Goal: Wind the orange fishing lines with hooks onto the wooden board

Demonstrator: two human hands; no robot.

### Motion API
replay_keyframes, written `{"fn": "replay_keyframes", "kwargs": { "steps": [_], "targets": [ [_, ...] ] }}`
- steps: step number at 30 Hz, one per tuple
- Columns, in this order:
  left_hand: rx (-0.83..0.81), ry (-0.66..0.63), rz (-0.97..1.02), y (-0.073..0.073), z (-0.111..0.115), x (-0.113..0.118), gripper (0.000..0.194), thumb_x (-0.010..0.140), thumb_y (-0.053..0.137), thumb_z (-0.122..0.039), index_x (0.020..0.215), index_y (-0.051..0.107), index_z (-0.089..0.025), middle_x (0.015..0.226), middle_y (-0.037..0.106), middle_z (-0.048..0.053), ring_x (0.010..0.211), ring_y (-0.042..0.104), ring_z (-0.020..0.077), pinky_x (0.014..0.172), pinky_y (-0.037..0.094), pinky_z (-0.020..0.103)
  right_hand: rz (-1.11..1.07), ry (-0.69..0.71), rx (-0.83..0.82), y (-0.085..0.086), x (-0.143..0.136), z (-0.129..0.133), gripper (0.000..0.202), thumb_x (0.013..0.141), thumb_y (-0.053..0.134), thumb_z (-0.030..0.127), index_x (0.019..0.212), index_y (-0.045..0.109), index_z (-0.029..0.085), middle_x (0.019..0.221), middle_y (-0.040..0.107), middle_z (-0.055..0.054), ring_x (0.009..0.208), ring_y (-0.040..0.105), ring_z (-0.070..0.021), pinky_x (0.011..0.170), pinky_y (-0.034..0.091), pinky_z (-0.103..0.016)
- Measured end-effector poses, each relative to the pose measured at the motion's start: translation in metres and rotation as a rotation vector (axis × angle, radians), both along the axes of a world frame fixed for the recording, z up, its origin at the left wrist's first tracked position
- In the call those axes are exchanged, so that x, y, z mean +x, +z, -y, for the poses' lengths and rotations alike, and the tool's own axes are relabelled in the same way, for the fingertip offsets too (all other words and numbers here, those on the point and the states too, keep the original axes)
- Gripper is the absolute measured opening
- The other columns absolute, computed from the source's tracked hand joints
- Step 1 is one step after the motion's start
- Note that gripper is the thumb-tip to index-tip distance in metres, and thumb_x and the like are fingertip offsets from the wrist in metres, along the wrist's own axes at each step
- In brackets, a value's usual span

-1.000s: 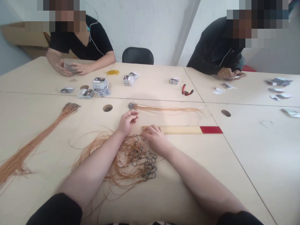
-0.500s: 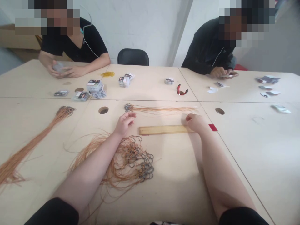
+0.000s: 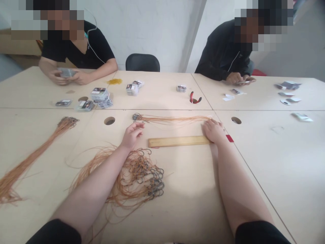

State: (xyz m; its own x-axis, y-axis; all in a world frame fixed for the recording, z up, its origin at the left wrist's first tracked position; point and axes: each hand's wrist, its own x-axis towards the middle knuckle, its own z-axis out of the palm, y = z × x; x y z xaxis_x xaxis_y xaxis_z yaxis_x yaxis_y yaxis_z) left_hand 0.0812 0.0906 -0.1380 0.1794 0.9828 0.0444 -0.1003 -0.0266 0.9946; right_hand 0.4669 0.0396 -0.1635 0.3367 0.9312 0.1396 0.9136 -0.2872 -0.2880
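"Where were the two hands?"

"Both were over the table (image 3: 188, 217). The left hand (image 3: 131, 136) was half curled, its thumb a little apart from the fingers. I couldn't tell whether it pinched anything thin."

"And the right hand (image 3: 214, 131)?"

"Palm down, well off to the right, fingers stretched over the loose ends of some orange cords (image 3: 175, 118). Whether it gripped any, I couldn't tell."

"Where did those cords lie?"

"In a straight row just beyond both hands — their metal hooks (image 3: 137, 117) bunched past the left fingertips, their tails reaching the right fingers."

"Was anything between the hands?"

"A wooden board (image 3: 177, 141). The right hand covered part of it, and a red end (image 3: 230, 138) showed on that hand's far side."

"What about closer to the body?"

"A tangled heap (image 3: 155, 186) of hooked cords, partly under the left forearm. A longer bundle (image 3: 38, 156) lay well to the left of the left hand."

"Farther off?"

"Pliers (image 3: 192, 97) beyond the right hand, and plastic boxes (image 3: 99, 95) beyond the left. Past those, one person (image 3: 101, 47) held more boxes — another (image 3: 218, 51) held a phone (image 3: 243, 82)."
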Motion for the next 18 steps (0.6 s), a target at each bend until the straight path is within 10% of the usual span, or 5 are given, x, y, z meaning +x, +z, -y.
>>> {"fn": "replay_keyframes", "kwargs": {
  "steps": [7,12,18],
  "targets": [
    [0.479,0.2,-0.649,0.005,0.001,0.005,0.025,0.063,0.063,-0.013,0.086,0.07,-0.022,0.096,0.056,0.009,0.107,0.04,0.0291,0.101,0.026,0.042,-0.072,-0.101,0.118,0.005,-0.01,0.004,0.042,0.08,0.041,0.043,0.113,0.059,0.024,0.132,0.043,-0.006,0.119,0.03,-0.0344,0.09,0.031,-0.053],
    [0.457,0.186,-1.209,0.005,0.0,0.01,0.038,0.081,0.048,-0.04,0.116,0.058,-0.031,0.125,0.041,0.009,0.116,0.028,0.0338,0.097,0.026,0.052,-0.072,-0.149,0.153,0.002,-0.01,0.004,0.039,0.078,0.042,0.041,0.104,0.064,0.021,0.123,0.05,-0.009,0.114,0.033,-0.0337,0.089,0.031,-0.054],
    [0.442,0.152,-1.404,0.004,0.001,0.012,0.041,0.085,0.036,-0.049,0.12,0.054,-0.037,0.132,0.034,0.008,0.117,0.028,0.0325,0.094,0.03,0.05,-0.069,-0.166,0.253,-0.007,-0.005,0.003,0.038,0.075,0.045,0.041,0.096,0.067,0.019,0.114,0.054,-0.01,0.111,0.035,-0.0317,0.091,0.033,-0.049]
  ]
}}
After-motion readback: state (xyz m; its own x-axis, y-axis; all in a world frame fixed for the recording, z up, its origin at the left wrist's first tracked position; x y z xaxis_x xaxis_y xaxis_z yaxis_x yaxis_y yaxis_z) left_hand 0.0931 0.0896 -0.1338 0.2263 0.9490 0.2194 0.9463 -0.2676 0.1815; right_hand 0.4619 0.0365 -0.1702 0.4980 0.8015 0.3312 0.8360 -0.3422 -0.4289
